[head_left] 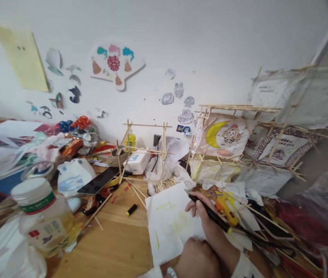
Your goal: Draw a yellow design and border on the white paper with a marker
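My right hand (208, 218) is closed around a black marker (216, 218) with a yellow ring, held slantwise over the right side of a white sheet of paper (164, 227). Faint yellow marks and a short yellow stroke are on the sheet. Curled into a fist, my left hand (198, 258) lies at the sheet's lower edge, beside the right wrist. Its fingertips, and anything inside them, are hidden. To the left of the paper, a black marker cap (131, 210) with a yellow rim lies on the wooden table (114, 247).
A stick frame (143, 147) stands behind the paper. Paper-covered stick lanterns (224, 137) rise at the right. On the left are a clear jar (46, 231) with a white lid, a dark phone (98, 180) and tissue packs (75, 177). A yellow glue gun (226, 204) lies right of the sheet.
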A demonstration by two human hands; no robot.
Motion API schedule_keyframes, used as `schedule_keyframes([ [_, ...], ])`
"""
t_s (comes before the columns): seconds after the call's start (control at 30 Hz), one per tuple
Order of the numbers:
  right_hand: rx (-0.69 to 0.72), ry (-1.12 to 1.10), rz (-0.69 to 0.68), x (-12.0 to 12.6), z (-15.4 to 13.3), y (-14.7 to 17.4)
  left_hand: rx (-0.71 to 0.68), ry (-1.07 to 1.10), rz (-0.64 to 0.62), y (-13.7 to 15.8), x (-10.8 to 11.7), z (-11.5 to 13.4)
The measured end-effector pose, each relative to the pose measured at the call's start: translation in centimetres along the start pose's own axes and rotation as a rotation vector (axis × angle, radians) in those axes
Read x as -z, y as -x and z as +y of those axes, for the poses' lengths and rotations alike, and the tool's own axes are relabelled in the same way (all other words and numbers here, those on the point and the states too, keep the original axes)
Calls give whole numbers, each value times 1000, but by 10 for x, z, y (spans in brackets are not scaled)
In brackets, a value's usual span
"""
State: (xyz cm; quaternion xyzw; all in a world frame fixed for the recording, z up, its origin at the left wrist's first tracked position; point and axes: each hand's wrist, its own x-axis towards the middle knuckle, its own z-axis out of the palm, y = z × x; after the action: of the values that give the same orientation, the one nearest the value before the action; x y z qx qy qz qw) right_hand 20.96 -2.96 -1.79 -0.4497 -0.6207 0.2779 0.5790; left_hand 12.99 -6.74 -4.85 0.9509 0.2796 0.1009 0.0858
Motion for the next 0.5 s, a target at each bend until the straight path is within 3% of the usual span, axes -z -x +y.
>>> schedule_keyframes([
  [0.07,-9,162,69,10,7,6,178,-91,44,18,29,-14],
  [0.17,82,436,141,22,22,16,643,-138,105,49,67,-52],
  [0.3,217,684,143,26,35,23,1016,-105,122,76,91,-105],
  [0.5,297,796,94,16,28,27,982,76,170,78,84,-125],
])
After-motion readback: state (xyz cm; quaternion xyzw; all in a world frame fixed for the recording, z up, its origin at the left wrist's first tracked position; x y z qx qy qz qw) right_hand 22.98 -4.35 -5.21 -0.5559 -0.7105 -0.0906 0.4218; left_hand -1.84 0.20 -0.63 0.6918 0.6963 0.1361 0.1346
